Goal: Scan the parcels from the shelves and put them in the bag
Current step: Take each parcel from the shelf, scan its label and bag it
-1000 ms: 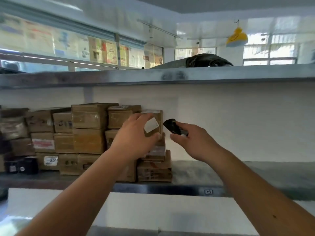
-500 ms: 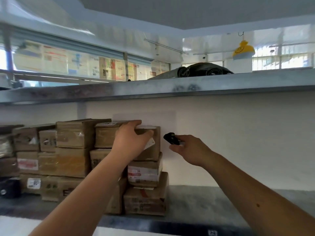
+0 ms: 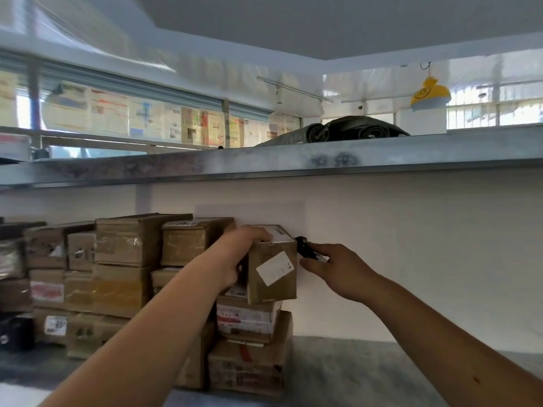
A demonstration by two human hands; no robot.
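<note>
My left hand [image 3: 241, 257] grips a small cardboard parcel [image 3: 271, 268] with a white label on its front, at the top of the right-hand stack of parcels. The parcel is turned so a corner faces me. Just right of it, my right hand [image 3: 338, 268] holds a small black scanner [image 3: 304, 248], its head close to the parcel's upper right edge. Under the held parcel sit a parcel with a red-and-white label [image 3: 246, 320] and a larger brown box [image 3: 249, 365]. No bag is in view.
Many taped cardboard boxes [image 3: 123, 259] are stacked along the left of the grey shelf [image 3: 367, 374]. A metal shelf [image 3: 293, 161] runs overhead, with rolled dark bags [image 3: 352, 129] on top. The white wall lies behind. A yellow lamp [image 3: 430, 94] hangs at upper right.
My left hand has pulled the top parcel forward and to the right and turned it. My right hand with the scanner has come closer to it. The view has tilted upward.
</note>
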